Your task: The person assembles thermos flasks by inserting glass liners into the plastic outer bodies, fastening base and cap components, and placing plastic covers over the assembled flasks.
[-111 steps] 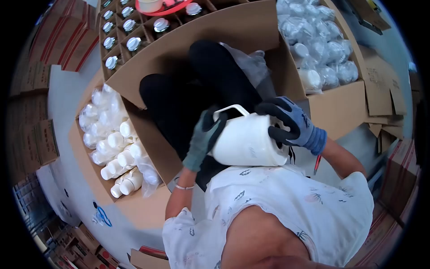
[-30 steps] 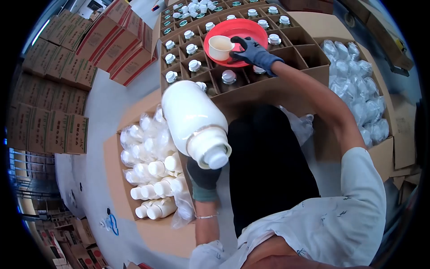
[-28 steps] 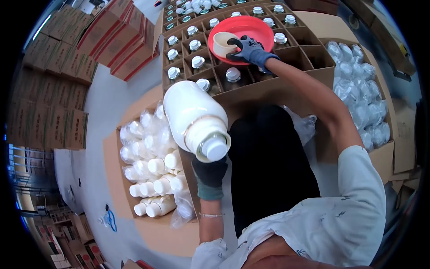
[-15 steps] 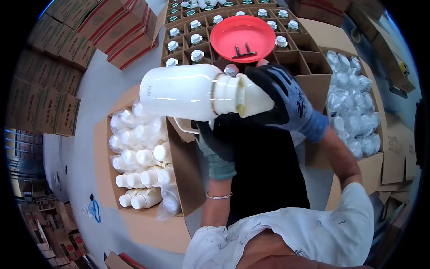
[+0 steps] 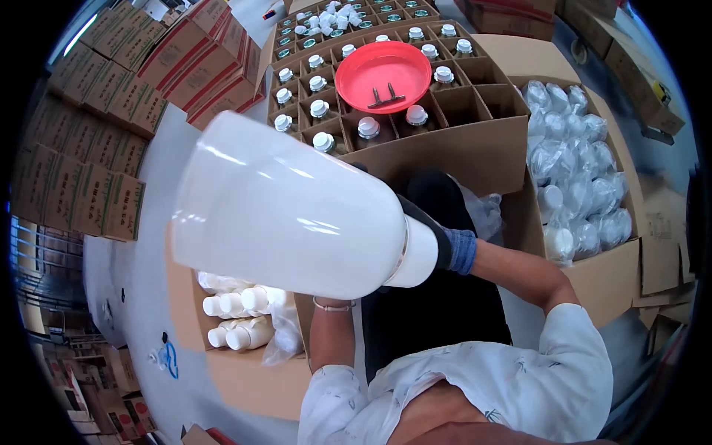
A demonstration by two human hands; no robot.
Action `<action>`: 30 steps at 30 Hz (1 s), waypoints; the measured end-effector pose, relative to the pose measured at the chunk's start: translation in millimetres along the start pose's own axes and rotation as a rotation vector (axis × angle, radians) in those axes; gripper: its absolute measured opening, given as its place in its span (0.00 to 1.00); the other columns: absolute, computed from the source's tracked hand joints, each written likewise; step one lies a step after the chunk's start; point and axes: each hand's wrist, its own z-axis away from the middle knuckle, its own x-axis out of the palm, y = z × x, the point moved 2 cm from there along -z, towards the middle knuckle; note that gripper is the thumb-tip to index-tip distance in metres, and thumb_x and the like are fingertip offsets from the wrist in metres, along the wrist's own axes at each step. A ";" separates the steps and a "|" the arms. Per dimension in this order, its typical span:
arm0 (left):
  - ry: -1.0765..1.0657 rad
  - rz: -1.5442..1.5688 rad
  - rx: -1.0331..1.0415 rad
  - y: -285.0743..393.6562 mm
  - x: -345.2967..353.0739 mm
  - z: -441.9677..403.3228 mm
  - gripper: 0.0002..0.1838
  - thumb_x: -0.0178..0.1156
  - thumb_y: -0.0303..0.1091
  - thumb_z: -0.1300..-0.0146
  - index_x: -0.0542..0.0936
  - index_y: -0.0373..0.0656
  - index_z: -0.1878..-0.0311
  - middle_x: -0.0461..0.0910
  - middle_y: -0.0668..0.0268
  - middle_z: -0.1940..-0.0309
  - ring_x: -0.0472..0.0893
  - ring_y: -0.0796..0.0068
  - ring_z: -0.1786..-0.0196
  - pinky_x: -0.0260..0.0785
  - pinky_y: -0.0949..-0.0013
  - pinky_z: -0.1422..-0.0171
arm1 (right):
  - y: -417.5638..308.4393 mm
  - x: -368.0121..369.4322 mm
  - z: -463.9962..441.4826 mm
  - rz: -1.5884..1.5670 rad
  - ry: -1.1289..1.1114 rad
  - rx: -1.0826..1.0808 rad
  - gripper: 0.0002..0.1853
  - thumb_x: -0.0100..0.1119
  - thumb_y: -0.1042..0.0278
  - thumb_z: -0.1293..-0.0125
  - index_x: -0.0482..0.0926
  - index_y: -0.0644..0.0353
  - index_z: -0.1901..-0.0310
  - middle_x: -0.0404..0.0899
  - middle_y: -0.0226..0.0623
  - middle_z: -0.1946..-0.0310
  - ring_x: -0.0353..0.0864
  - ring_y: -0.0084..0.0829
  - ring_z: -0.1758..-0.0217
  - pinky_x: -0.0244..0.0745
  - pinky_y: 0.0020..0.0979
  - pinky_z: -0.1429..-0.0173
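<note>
A large white jug (image 5: 297, 215) fills the middle left of the view, raised close to the camera, its wide end to the upper left and its narrower collar to the lower right. My right hand (image 5: 437, 233), in a dark and blue glove, is at the collar end, its fingers mostly hidden behind the jug. My left hand is hidden behind the jug; only the wrist with a bracelet shows below it. Beyond the jug, a red dish (image 5: 382, 70) holding small dark metal pieces rests on a divided carton (image 5: 437, 159) of bottles with white caps.
An open box (image 5: 222, 363) of white-capped items lies at the left. Another box (image 5: 615, 274) at the right holds plastic-wrapped items. Stacked cartons (image 5: 81, 182) stand at the far left. Flattened cardboard (image 5: 660, 245) lies at the far right.
My right hand has left the cup at the red dish and come back to the jug's collar. The cup no longer shows in the dish. The jug has risen nearer the camera and tilted.
</note>
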 end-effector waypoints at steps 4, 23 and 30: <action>-0.005 0.128 0.003 31.6 -16.1 -30.2 0.33 0.60 0.48 0.38 0.69 0.33 0.37 0.76 0.53 0.45 0.75 0.61 0.43 0.67 0.60 0.38 | -27.9 -11.3 -22.8 0.449 -0.189 0.127 0.21 0.56 0.62 0.33 0.72 0.55 0.40 0.76 0.44 0.44 0.75 0.38 0.42 0.71 0.37 0.39; 0.082 0.046 -0.082 21.3 -56.9 -32.3 0.27 0.53 0.51 0.31 0.80 0.32 0.50 0.83 0.60 0.58 0.80 0.74 0.57 0.70 0.69 0.50 | -179.7 -114.0 -178.2 0.449 0.225 -0.230 0.14 0.53 0.56 0.32 0.73 0.56 0.53 0.75 0.32 0.74 0.78 0.26 0.74 0.74 0.27 0.70; -0.045 0.006 -0.040 1.1 -57.8 -52.0 0.22 0.52 0.45 0.30 0.80 0.33 0.51 0.84 0.60 0.63 0.81 0.74 0.63 0.72 0.68 0.58 | -152.9 17.2 0.2 0.702 -0.236 -0.426 0.19 0.60 0.61 0.34 0.74 0.60 0.45 0.79 0.34 0.58 0.78 0.23 0.55 0.76 0.28 0.54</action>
